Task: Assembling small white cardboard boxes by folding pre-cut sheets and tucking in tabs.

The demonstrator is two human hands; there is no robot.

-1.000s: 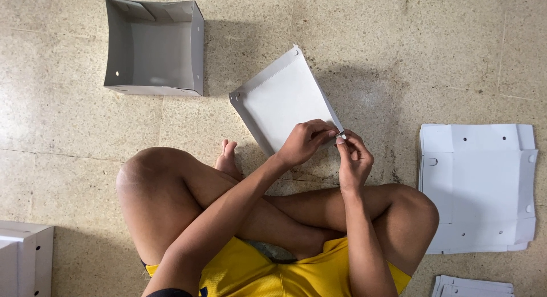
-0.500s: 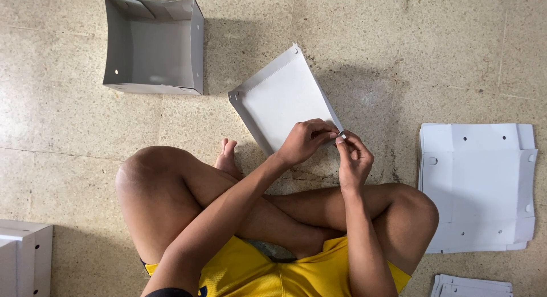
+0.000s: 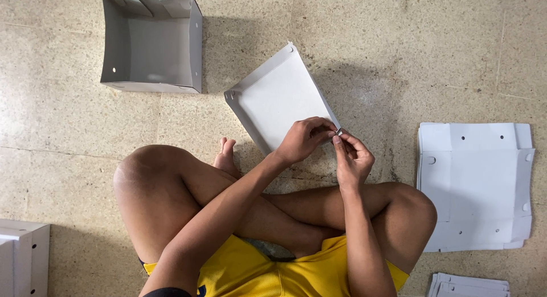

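Observation:
I sit cross-legged on the floor with a partly folded white cardboard box panel (image 3: 276, 100) in front of me, tilted with one edge raised. My left hand (image 3: 305, 139) grips the panel's near right corner. My right hand (image 3: 352, 157) meets it there, fingertips pinching a small dark piece (image 3: 339, 132) at that same corner. Both hands touch each other at the corner.
An assembled open grey-white box (image 3: 152, 43) stands at the upper left. A flat unfolded box blank (image 3: 476, 186) lies at the right, with more flat blanks (image 3: 470, 285) at the bottom right. Another white box (image 3: 23, 257) is at the bottom left. The floor is speckled stone.

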